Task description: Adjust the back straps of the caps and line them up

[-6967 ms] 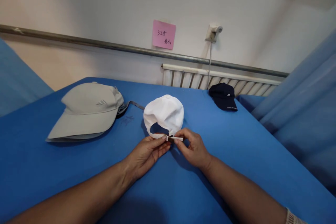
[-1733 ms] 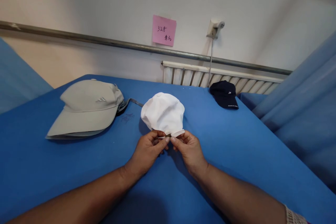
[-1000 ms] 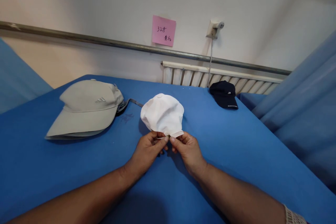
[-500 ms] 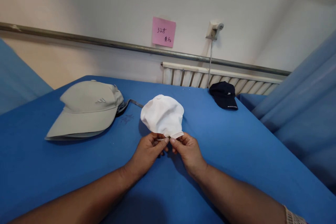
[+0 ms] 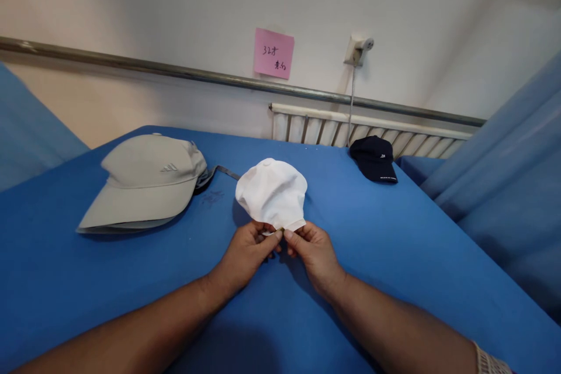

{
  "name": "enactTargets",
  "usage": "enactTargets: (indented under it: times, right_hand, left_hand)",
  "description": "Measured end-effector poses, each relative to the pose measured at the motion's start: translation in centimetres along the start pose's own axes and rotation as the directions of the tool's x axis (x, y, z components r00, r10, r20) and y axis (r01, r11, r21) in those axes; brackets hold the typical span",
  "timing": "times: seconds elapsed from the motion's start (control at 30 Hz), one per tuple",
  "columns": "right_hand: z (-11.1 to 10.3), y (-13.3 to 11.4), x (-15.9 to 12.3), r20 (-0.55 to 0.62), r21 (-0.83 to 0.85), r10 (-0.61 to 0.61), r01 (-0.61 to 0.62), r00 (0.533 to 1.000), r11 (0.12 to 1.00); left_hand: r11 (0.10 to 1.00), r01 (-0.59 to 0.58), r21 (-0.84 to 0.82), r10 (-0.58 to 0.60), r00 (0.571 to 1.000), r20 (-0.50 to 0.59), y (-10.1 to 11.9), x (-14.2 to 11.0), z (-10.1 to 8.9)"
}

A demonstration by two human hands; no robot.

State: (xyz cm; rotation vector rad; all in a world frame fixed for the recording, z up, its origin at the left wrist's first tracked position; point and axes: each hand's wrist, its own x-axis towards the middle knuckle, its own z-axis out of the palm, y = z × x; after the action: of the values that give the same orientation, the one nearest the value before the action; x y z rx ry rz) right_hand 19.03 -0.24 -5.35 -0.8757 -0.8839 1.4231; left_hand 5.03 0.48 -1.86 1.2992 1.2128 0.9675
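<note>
We have the white cap [image 5: 272, 191] in front of us, at the middle of the blue tabletop [image 5: 144, 280], its near edge gripped between the fingers of our left hand [image 5: 246, 252] and our right hand [image 5: 318, 254]. Our thumbs nearly meet there. The beige cap [image 5: 144, 184] lies to our left; the navy cap [image 5: 374, 159] sits farther off, to our right.

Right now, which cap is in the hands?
The white cap, between the grey and navy ones: both hands pinch its strap end; neither other cap is touched.
</note>
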Motion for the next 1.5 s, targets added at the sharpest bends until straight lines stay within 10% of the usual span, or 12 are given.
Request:
enactTargets:
  times: [0.27,0.5,0.73,0.93,1.23,1.5]
  right_hand:
    - [-0.2,0.0,0.0,0.004,0.088,0.062,-0.062,0.998,0.994]
    - [-2.0,-1.5,1.8,-0.126,0.384,0.248,-0.183,0.961,0.905]
    - [-3.7,-3.7,2.1,-0.282,0.219,-0.034,0.099,0.959,0.971]
    - [-4.9,-3.1,3.2,-0.311,-0.234,-0.33,0.265,0.891,0.935]
    - [-7.1,0.0,5.1,-0.053,-0.676,-0.363,0.234,0.93,0.699]
    - [-7.6,0.7,5.0,0.029,-0.768,-0.304,0.215,0.952,0.603]
  left_hand:
    - [0.979,-0.146,0.146,0.133,0.987,0.095,-0.2,0.4,-0.9]
    - [0.712,-0.512,0.48,0.397,0.858,0.327,0.8,1.3,-3.8]
    - [0.648,-0.612,0.452,0.371,0.773,0.515,1.9,2.0,-6.2]
    - [0.771,-0.431,0.468,0.044,0.77,0.636,1.5,2.9,-8.4]
    - [0.934,0.152,0.323,-0.272,0.889,0.369,2.7,2.2,-12.3]
    - [0.885,0.127,0.448,-0.234,0.953,0.192,3.5,0.7,-13.4]
